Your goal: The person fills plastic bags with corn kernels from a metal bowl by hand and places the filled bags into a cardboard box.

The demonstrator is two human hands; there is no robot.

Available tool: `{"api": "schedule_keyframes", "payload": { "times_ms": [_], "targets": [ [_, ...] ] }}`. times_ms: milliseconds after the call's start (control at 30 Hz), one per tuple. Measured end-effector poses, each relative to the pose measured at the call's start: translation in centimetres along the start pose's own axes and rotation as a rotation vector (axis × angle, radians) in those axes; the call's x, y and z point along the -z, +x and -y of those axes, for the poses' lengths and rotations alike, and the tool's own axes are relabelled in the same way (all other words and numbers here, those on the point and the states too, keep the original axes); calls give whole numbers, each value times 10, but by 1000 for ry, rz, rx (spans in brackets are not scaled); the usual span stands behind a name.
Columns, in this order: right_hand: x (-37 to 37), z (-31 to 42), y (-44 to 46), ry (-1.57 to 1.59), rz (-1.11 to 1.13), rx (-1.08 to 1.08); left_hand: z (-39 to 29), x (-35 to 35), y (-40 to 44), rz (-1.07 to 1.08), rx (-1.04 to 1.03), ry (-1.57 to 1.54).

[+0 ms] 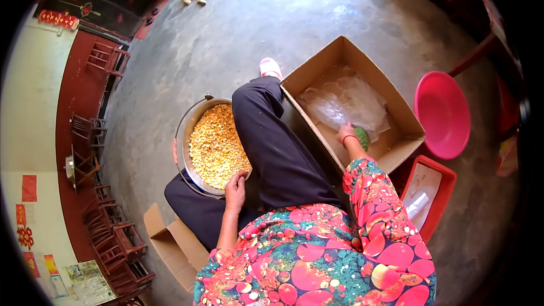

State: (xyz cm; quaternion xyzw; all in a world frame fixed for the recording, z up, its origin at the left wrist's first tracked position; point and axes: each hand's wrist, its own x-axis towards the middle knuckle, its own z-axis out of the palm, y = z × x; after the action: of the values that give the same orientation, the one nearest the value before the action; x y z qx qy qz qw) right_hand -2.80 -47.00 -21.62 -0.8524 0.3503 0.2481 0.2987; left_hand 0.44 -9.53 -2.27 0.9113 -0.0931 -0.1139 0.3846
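I have the left hand (235,191) at the pot's (197,115) rim; a knock could spill the yellow pieces (218,144) inside. The right hand (347,131) is by a green object (361,138) in the box (314,72), where plastic (351,99) could snag it; I can't tell either grip.

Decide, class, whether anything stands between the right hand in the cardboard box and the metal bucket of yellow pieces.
Yes: the bucket-side wall of the cardboard box and the dark-trousered leg stand between the right hand and the metal bucket. Nothing visible separates the left hand from the bucket's rim.
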Motion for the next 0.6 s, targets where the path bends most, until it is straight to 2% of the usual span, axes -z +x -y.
{"api": "schedule_keyframes", "payload": {
  "times_ms": [100,200,333,400,433,500,600],
  "targets": [
    [9,6,-4,37,69,-31,0,0,0,-9,12,3],
    [-21,-11,32,45,47,2,-2,1,0,29,43,31],
    [-23,-27,53,53,76,20,-7,0,-1,11,42,28],
    [-13,-35,49,558,24,-17,-6,-1,-2,-15,31,20],
    [-1,-37,34,557,15,-16,-4,-1,-2,-18,21,12],
    [30,-35,-14,1620,201,52,-2,0,-1,-25,3,-2],
    [46,-48,-42,1695,110,117,-1,1,-4,11,36,-71]
  ]
}}
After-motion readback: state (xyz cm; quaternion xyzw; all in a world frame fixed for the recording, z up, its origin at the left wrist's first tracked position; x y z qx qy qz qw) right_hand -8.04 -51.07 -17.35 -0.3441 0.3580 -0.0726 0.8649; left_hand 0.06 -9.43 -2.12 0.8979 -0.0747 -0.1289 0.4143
